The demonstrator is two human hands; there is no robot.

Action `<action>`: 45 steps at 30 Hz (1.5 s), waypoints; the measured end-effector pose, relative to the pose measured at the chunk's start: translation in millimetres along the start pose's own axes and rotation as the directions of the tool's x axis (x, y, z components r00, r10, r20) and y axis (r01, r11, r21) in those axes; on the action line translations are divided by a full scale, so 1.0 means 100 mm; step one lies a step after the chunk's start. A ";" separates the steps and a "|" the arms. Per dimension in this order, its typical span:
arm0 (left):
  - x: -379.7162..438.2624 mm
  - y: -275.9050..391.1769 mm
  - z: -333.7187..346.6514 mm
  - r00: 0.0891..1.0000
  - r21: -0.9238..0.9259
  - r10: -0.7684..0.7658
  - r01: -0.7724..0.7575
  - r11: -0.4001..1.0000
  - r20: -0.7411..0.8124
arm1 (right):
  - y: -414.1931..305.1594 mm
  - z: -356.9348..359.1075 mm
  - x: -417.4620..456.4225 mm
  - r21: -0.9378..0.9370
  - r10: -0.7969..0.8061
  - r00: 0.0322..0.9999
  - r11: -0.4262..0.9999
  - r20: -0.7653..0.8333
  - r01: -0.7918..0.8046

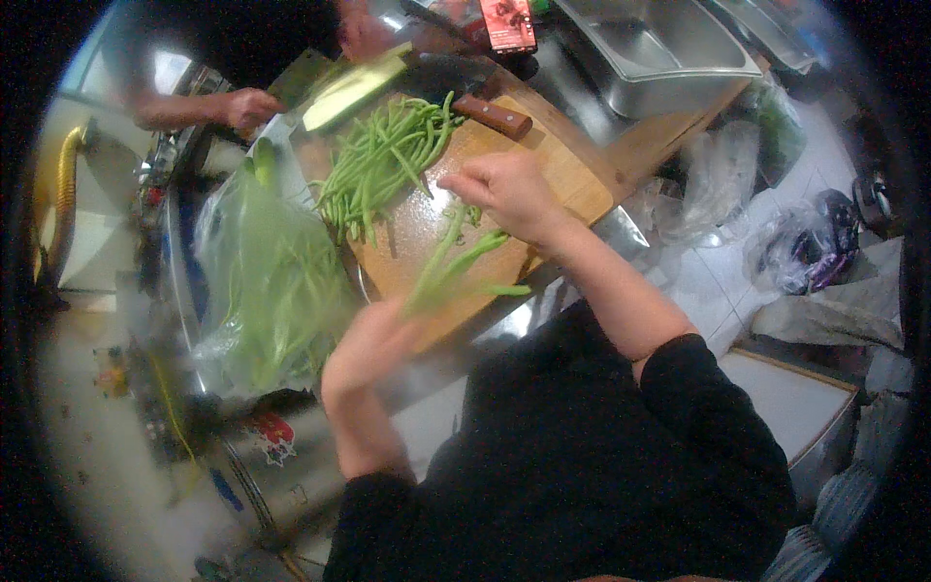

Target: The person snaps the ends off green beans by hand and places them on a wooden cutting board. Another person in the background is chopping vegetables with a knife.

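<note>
My left hand (382, 335), blurred by motion, grips a few green beans (451, 265) over the near edge of a wooden cutting board (465, 313). Above the middle of the board my right hand (509, 190) has its fingers curled closed, with nothing visible in them. Small bean pieces (473, 214) show just below that hand. A heap of green beans (393, 156) covers the board's far left part. Beyond my right hand lies a knife's brown riveted handle (494, 116). Left of the board rests a clear plastic bag (273, 291) full of green beans.
Across the board, another person's hand (251, 109) is beside a dark blade (291, 80) and a long pale-green cut vegetable (356, 91). A lit phone (507, 25) stands at the back. A steel pan (676, 69) sits at back right. Plastic bags (789, 247) lie on the floor.
</note>
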State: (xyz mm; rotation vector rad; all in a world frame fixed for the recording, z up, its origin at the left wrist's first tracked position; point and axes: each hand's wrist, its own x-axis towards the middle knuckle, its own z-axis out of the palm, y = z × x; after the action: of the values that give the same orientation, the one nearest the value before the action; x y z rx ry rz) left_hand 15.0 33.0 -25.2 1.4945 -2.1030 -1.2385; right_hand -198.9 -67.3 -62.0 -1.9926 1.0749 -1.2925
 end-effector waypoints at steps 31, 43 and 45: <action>0.39 0.17 -0.40 0.880 -0.012 -0.103 0.110 0.994 -0.464 | 0.27 0.08 -0.21 -0.259 0.077 0.990 0.965 0.120 -0.043; 1.60 -0.29 -0.54 0.842 0.638 0.060 0.358 0.682 -0.537 | 0.35 0.17 -0.26 -0.257 -0.042 0.997 0.964 0.071 0.059; 1.60 -0.22 -0.46 0.836 0.631 -0.023 0.432 0.644 -0.549 | 0.33 0.16 -0.26 -0.270 -0.029 0.996 0.961 0.080 0.049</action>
State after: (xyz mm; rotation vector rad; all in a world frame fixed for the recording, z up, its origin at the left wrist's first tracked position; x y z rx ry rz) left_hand -9.4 -130.8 -53.0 2.1716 -2.1454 0.0999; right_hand -201.3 -63.0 -106.7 -2.2550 1.2381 -1.1275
